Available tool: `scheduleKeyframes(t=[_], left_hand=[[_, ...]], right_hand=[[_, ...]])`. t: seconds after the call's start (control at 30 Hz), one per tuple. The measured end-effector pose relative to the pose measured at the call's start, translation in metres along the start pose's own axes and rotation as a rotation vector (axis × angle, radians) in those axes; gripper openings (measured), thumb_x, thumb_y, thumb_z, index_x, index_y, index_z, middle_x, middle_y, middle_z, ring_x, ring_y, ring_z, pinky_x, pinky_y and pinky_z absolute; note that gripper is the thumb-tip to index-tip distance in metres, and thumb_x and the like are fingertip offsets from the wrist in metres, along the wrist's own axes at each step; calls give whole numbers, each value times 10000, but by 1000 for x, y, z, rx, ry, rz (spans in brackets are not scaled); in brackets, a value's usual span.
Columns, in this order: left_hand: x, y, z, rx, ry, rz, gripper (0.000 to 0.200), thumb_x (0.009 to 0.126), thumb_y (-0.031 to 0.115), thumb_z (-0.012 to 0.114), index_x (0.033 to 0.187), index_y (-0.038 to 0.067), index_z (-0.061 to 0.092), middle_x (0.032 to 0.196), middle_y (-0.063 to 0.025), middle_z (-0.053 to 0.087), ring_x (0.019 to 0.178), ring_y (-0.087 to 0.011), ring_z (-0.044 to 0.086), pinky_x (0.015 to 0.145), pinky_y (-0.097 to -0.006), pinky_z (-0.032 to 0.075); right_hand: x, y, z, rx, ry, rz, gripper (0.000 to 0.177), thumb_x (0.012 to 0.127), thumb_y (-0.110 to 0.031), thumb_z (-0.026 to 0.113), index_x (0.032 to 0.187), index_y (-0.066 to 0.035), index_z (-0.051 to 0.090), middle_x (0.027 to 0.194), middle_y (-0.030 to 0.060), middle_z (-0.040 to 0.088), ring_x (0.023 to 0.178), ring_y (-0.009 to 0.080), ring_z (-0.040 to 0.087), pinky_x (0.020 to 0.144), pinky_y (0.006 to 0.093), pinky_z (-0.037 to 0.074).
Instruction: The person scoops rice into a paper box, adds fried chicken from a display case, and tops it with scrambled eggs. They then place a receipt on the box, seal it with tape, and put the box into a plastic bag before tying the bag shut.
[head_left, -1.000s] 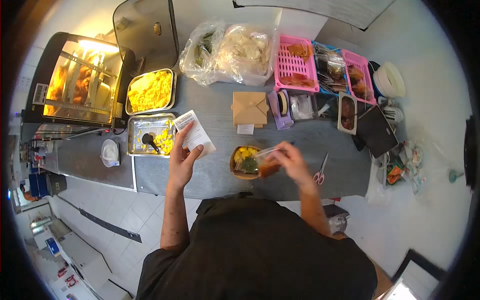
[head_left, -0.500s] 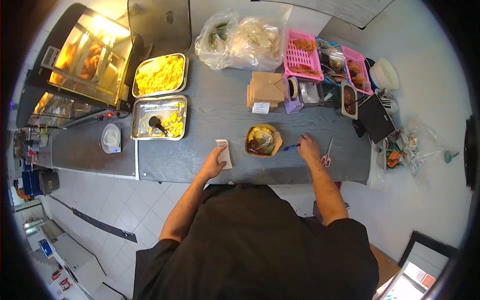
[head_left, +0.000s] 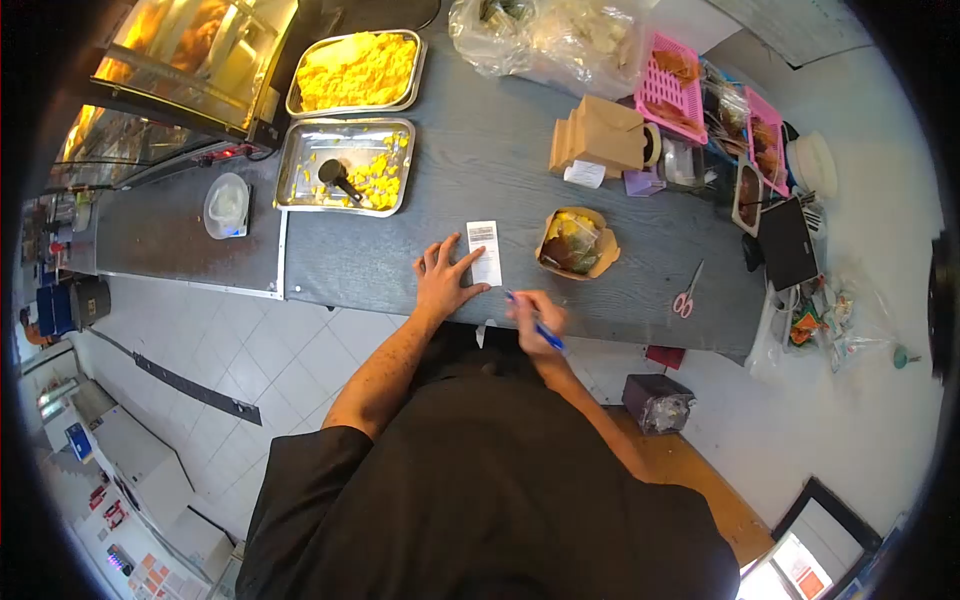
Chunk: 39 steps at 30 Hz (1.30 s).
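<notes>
Now the right hand (head_left: 540, 320), gripping the blue pen (head_left: 549, 337), had shifted from right of the food box (head_left: 607, 257) to its near left, bringing pen beside paper slip (head_left: 484, 265), which lay left of the box under the spread left hand's (head_left: 441, 287) fingertip.

The one camera is worn on the head and looks forward and down. The black shirt (head_left: 480, 480) is nearest, with the gray table (head_left: 485, 150) just past it.
</notes>
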<state>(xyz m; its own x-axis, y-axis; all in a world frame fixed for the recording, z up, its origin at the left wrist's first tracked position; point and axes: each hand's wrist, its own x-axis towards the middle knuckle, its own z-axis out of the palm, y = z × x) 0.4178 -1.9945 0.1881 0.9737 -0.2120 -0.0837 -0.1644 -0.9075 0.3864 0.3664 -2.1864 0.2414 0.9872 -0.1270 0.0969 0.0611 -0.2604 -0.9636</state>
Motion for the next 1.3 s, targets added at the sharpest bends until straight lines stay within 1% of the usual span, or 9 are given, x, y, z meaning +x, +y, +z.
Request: scheduleKeyframes(t=[0.07,0.23,0.4,0.5,0.67,0.9,1.03,1.13,1.3], left_hand=[[1,1,-1,-15,-17,-19,717,638,538,792,1308,427,560,1478,-42,340,1295,-330,316,1009,-542,254],[5,-1,3,-45,-60,-54,710,633,521,799,1298,429,567,1478,-32,335,1306,-326,296,1008,-545,239],[4,-4,10,-4,-32,-39,715,626,512,805,1296,429,568,1475,-27,335,1303,-324,296,997,-551,241],[2,-1,8,-5,-39,-39,716,628,506,807,1297,434,565,1474,-30,336,1302,-326,299,994,-554,243],[3,-2,7,-3,-31,-39,716,629,508,806,1299,441,561,1473,-33,337,1300,-327,302,989,-564,242],[1,-3,10,-24,-18,-44,705,621,501,808,1284,424,577,1469,-30,344,1306,-330,299,990,-566,243],[2,0,6,-31,-32,-54,707,619,491,813,1283,419,579,1472,-25,341,1306,-331,300,992,-557,246],[2,0,6,-16,-29,-54,709,615,493,814,1281,416,581,1469,-29,349,1306,-332,302,990,-558,250],[3,0,7,-36,-4,-55,714,608,499,816,1278,414,585,1461,-32,365,1304,-336,306,992,-563,251]], right_hand=[[6,24,32,-60,-42,-38,177,950,-119,560,824,-4,607,680,125,655,607,211,664,562,325,500],[19,79,72,-187,154,-24,156,922,-82,582,785,-9,581,691,156,626,599,319,634,555,396,480],[18,89,81,-235,209,-92,156,924,-66,568,780,-7,576,669,152,556,583,318,571,552,409,457],[20,88,74,-261,136,-216,190,943,-92,548,775,-12,587,704,147,596,574,297,598,541,400,461],[16,89,78,-166,182,15,234,933,-117,567,724,-12,563,651,163,572,582,335,583,532,426,446],[17,89,70,-238,10,-197,215,926,-108,553,751,-3,620,668,148,624,572,311,605,565,388,475],[12,81,71,-190,118,22,224,908,-102,582,705,-12,552,662,162,580,632,349,564,599,427,445],[13,78,70,-221,62,-151,226,916,-100,574,707,-14,560,657,158,577,606,337,562,570,426,445],[15,77,67,-215,115,-120,216,919,-94,573,718,-14,578,649,149,575,583,324,562,550,414,443]])
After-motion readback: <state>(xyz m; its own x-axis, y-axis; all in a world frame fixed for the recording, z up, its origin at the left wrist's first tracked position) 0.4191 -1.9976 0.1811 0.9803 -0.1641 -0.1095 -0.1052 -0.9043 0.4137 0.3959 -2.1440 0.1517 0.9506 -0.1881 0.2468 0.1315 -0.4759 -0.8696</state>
